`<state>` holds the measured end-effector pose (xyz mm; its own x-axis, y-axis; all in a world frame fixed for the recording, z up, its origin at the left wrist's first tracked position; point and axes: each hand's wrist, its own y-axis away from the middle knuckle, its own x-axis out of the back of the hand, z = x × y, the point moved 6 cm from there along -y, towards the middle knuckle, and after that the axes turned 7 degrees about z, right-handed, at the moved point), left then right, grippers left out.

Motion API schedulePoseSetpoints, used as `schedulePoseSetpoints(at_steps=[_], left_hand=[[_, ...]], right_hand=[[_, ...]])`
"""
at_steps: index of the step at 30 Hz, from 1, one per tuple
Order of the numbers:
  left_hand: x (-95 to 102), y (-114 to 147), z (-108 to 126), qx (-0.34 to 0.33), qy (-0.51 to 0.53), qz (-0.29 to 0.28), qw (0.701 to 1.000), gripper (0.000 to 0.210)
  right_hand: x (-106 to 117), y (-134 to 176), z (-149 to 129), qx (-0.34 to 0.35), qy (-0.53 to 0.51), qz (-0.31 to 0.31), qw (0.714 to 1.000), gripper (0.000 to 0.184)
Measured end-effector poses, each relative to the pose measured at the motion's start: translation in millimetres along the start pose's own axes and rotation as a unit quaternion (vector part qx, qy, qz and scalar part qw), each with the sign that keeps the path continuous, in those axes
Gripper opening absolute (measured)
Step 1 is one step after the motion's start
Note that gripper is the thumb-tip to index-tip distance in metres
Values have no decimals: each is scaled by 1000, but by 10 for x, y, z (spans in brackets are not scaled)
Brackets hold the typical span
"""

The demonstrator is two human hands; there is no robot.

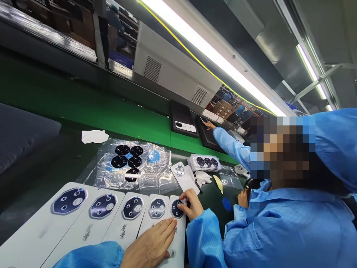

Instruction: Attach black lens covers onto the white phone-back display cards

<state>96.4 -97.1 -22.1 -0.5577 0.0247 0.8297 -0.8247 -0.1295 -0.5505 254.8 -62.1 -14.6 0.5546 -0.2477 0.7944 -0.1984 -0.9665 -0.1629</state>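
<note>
Several white phone back covers (25,230) lie side by side in a row, each with a dark octagonal camera lens plate (103,206) at its upper end. My left hand (152,242) rests flat across the right-hand covers, fingers stretched out together and nothing held. Over the rightmost cover, the thumb and fingers of my right hand (193,205) are pinched at the edge of its lens plate (175,209); what is between the fingertips is hidden. Beyond the row, loose black lens plates (119,161) lie on a clear plastic sheet (156,175).
Another white cover (185,179) lies behind my right hand, near a plastic-wrapped stack of lens plates (205,162) and crumpled tissue (203,178). A co-worker (292,223) in blue sits close on the right, one arm reaching to a black tray (208,136). A dark cushioned pad (25,134) lies left.
</note>
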Motion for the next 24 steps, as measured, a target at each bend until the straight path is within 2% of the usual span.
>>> schedulePoseSetpoints(at_steps=[7, 14, 18, 24], left_hand=[[10, 19, -8, -9, 4, 10, 1000, 48], [-36, 9, -26, -15, 31, -8, 999, 49], [-88, 34, -50, 4, 62, -6, 998, 48], [-35, 45, -28, -5, 55, 1, 998, 47]], right_hand=[[32, -53, -35, -48, 12, -44, 998, 18], [36, -132, -44, -55, 14, -89, 994, 19], [21, -138, -47, -54, 11, -96, 994, 17], [15, -149, -60, -49, 15, -94, 994, 16]])
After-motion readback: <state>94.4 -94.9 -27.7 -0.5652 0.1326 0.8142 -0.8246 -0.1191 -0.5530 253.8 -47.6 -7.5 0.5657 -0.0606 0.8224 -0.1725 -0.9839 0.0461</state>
